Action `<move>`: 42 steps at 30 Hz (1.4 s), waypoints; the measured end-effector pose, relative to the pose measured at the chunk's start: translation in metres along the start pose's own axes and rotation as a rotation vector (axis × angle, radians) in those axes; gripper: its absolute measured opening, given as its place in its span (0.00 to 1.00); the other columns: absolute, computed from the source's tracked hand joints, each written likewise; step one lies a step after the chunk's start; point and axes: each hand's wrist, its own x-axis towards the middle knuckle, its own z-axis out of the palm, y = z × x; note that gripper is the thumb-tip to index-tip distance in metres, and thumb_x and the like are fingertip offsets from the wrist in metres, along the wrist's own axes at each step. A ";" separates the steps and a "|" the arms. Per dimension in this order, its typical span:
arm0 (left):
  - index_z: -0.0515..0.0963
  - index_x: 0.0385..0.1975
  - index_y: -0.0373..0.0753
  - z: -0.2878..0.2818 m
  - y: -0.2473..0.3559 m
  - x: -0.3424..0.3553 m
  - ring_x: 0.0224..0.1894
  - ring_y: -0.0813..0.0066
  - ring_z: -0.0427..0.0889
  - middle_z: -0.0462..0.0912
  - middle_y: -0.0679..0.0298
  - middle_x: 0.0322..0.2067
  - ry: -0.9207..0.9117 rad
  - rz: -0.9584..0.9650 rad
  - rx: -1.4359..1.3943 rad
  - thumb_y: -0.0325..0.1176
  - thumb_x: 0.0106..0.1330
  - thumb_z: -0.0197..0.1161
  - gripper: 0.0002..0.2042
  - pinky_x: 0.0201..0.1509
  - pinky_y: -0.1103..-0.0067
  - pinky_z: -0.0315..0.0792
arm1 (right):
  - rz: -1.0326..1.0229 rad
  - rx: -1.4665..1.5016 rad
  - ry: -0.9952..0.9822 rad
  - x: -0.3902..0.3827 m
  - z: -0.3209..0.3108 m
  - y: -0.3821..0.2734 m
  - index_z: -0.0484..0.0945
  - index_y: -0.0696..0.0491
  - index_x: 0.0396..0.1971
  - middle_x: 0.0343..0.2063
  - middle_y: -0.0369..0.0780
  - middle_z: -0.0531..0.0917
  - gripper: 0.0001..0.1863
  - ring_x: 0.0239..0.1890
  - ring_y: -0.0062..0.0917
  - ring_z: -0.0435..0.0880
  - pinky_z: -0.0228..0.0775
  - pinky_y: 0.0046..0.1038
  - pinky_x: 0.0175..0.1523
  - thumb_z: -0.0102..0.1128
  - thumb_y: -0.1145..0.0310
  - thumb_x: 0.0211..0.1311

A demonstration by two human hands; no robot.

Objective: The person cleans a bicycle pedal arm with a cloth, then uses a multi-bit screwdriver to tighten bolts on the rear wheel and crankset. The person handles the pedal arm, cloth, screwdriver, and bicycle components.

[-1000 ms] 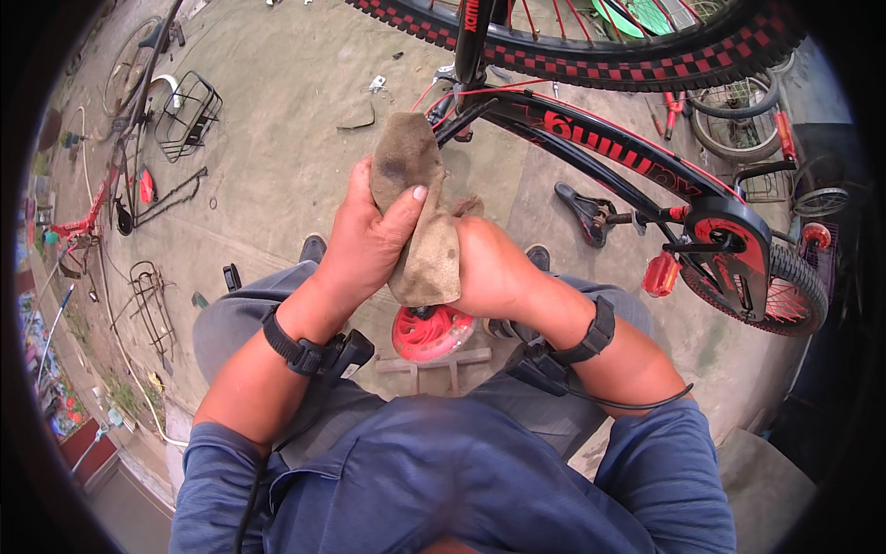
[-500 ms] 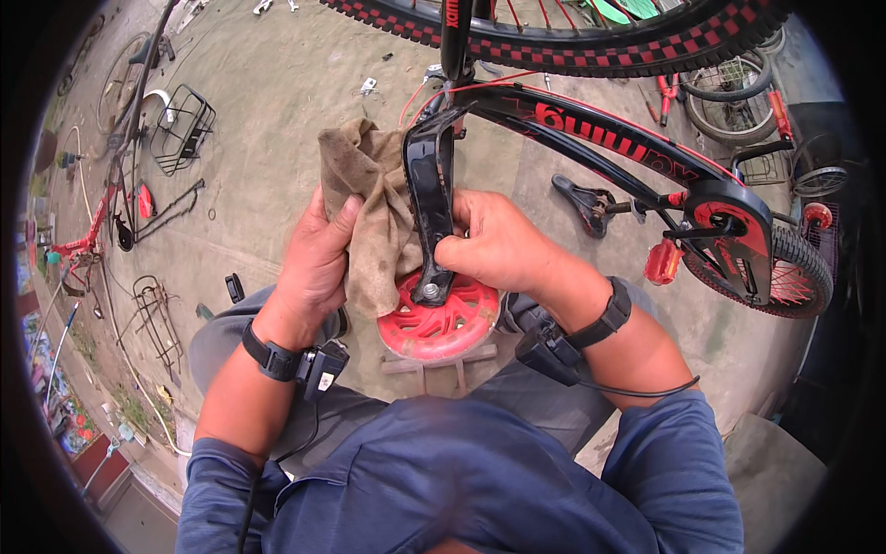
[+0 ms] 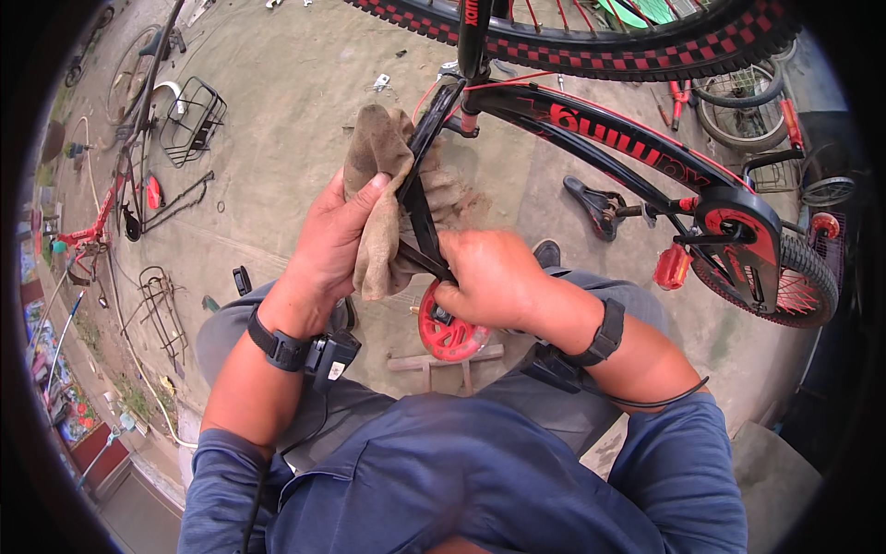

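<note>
My left hand (image 3: 330, 235) is closed on a stained beige rag (image 3: 374, 138), which is folded against the upper part of a black metal bracket (image 3: 418, 203). My right hand (image 3: 489, 277) grips the lower part of this bracket, its fingers slightly blurred. Below the right hand shows a small red spoked wheel (image 3: 452, 342) on the bracket, partly covered by the hand. Just beyond, a black-and-red bicycle frame (image 3: 591, 134) lies across the upper right, with a red pedal (image 3: 672, 266) and chain guard.
A large checkered tyre (image 3: 628, 57) arches overhead. A black saddle (image 3: 591, 205) lies right. At left are a wire basket (image 3: 189, 120), red frame parts (image 3: 92, 231) and a metal rack (image 3: 157, 319) on the concrete floor (image 3: 249, 222). More wheels (image 3: 738, 125) stand at back right.
The rag first covered the bracket, moved left half a second ago exposing it, and now wraps its upper part again. The bracket tilts differently, and less of the red wheel shows than half a second ago.
</note>
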 end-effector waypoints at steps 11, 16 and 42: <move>0.69 0.63 0.35 0.008 -0.001 -0.004 0.53 0.67 0.84 0.81 0.57 0.54 -0.002 0.010 -0.010 0.39 0.74 0.62 0.23 0.59 0.71 0.79 | -0.084 0.128 0.083 0.004 -0.003 0.003 0.81 0.56 0.38 0.34 0.49 0.86 0.19 0.38 0.45 0.86 0.78 0.45 0.42 0.69 0.63 0.45; 0.70 0.61 0.35 0.013 -0.005 -0.005 0.50 0.73 0.84 0.82 0.60 0.51 0.038 0.066 -0.002 0.32 0.73 0.64 0.20 0.55 0.74 0.80 | -0.033 -0.009 0.082 0.013 0.004 0.006 0.82 0.57 0.38 0.34 0.48 0.85 0.21 0.39 0.45 0.85 0.78 0.43 0.44 0.72 0.63 0.42; 0.67 0.65 0.37 0.001 0.002 -0.030 0.52 0.71 0.83 0.81 0.60 0.54 0.073 0.022 0.013 0.38 0.78 0.55 0.20 0.58 0.71 0.79 | -0.020 0.341 -0.121 0.003 -0.007 0.024 0.80 0.54 0.34 0.28 0.49 0.83 0.17 0.34 0.49 0.83 0.74 0.44 0.38 0.72 0.61 0.47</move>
